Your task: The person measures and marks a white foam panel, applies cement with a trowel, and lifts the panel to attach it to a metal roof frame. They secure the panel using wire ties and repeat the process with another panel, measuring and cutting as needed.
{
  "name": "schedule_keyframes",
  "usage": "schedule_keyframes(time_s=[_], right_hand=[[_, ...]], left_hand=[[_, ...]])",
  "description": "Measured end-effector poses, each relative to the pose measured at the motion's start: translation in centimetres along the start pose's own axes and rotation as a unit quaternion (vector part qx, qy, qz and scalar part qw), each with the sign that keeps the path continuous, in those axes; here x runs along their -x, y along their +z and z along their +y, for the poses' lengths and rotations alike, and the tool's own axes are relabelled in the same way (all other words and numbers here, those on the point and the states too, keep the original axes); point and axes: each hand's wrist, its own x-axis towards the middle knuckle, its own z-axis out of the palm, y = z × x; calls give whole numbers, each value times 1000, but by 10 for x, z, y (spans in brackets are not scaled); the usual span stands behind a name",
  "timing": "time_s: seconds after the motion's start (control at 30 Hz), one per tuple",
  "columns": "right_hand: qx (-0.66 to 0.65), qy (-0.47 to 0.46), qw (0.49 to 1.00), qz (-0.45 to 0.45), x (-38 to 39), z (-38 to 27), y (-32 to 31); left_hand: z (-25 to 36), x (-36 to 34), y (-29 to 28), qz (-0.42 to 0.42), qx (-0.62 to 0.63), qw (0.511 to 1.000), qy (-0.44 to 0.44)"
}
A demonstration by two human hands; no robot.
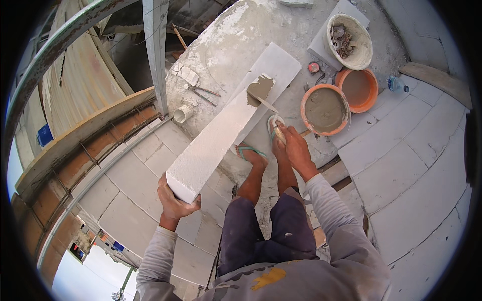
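My left hand (176,201) is closed around the near lower end of a long white block (211,140). The block slants away from me, its far end over another pale block (284,62) lying on the floor. Grey mortar (266,85) covers a patch of the far end. My right hand (297,151) grips the handle of a trowel (266,104), whose blade lies against that mortar. To the right of the trowel stands an orange bucket (303,111) filled with wet grey mortar.
Beside it stand a second orange bucket (375,86) with grey contents and a white bucket (368,56) holding scraps. A red tape measure (314,67), pincers (205,92), a pipe piece (183,114) and a plastic bottle (396,84) lie around. Block walls (401,150) flank me; a metal post (155,50) rises ahead left.
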Motion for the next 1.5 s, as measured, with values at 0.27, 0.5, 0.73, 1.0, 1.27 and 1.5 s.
schedule_keyframes(time_s=[0.27,0.5,0.73,1.0,1.27,1.5], right_hand=[[15,101,995,11,129,11,-13],[143,285,946,56,44,218,-18],[-201,407,891,-10,62,238,-19],[-141,201,969,-37,95,159,-35],[22,-210,968,137,12,7,28],[-73,-134,985,79,76,10,27]], left_hand=[[10,-1,3,-36,59,996,-57],[-16,20,8,2,-17,1000,17],[-36,47,10,-8,-63,998,0],[-30,41,9,-8,7,1000,-8],[-34,34,7,8,43,999,13],[-45,40,7,23,66,997,10]])
